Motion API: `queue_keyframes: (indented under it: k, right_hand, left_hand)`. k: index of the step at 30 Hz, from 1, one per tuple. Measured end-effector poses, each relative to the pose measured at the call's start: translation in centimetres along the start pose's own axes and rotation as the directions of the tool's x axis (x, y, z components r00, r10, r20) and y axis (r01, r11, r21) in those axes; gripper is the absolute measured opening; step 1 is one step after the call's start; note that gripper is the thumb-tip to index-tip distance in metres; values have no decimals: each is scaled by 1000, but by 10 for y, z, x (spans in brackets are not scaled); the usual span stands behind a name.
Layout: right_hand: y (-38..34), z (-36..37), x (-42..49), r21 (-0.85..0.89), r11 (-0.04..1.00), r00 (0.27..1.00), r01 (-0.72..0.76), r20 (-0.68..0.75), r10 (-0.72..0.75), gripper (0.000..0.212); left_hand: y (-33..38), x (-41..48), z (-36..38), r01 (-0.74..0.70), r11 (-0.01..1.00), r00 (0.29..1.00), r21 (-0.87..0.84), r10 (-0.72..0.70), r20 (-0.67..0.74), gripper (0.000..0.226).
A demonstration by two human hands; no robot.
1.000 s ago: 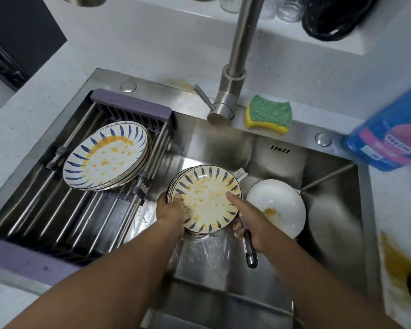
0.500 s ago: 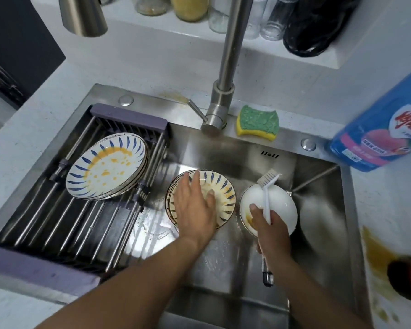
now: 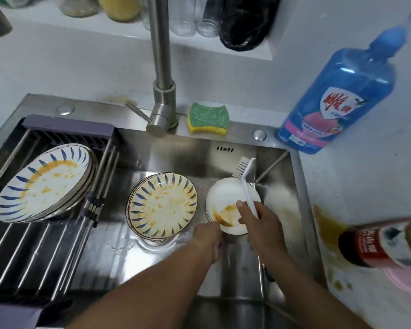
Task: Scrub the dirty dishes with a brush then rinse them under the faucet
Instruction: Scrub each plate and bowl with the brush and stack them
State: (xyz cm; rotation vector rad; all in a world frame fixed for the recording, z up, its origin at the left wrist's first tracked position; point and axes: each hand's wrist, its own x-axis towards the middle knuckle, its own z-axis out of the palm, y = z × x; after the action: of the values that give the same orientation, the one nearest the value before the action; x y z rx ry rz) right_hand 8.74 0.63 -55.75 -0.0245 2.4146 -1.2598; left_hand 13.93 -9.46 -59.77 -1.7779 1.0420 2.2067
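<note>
Steel sink (image 3: 176,157) holding stained plates (image 3: 163,205), left grip (image 3: 207,238) clasping white bowl (image 3: 226,193) by its near rim, right grip (image 3: 261,224) curling round brush (image 3: 246,179) handle above it

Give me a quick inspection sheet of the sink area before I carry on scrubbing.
Surface: steel sink, floor wet; no water seen running from the faucet.
Job's things: patterned plates stacked in the basin, stained; second stack on the rack, stained; white dish with orange residue; brush over it, bristles past its far rim.
Clutter: sponge on the sink ledge; blue detergent bottle; red-labelled bottle; yellow stain on the counter.
Hands: right hand grips the brush handle; left hand at the white dish's near rim, grip unclear.
Cables: nothing seen.
Surroundings: jars and a black bag on the back ledge.
</note>
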Motion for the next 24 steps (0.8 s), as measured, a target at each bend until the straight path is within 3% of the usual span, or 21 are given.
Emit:
queue_keyframes:
  k: [4, 8, 13, 18, 22, 24]
  right_hand:
    - [4, -1, 1, 3, 1000, 1000, -13, -1, 13, 26]
    - [3, -4, 0, -6, 999, 999, -32, 2, 32, 26]
    - [-11, -12, -6, -28, 1000, 999, -5, 37, 6, 30]
    - [-46, -31, -19, -295, 953, 992, 71, 119, -37, 48]
    - [-87, -58, -40, -527, 832, 969, 176, 242, -52, 30]
    - [-108, -71, -55, -631, 738, 956, 239, 286, -65, 31]
  left_hand:
    - [-1, 30, 5, -21, 999, 999, 41, 19, 31, 28]
    - [-3, 48, 9, -11, 1000, 1000, 23, 11, 25, 18]
    - [-4, 61, 13, -34, 991, 998, 126, 27, 50, 34]
    - [16, 7, -2, -12, 983, 965, 184, -36, 258, 24]
    - [39, -40, -33, 16, 979, 914, 203, -96, 395, 24]
    - [51, -60, -49, 17, 982, 890, 190, -101, 444, 33]
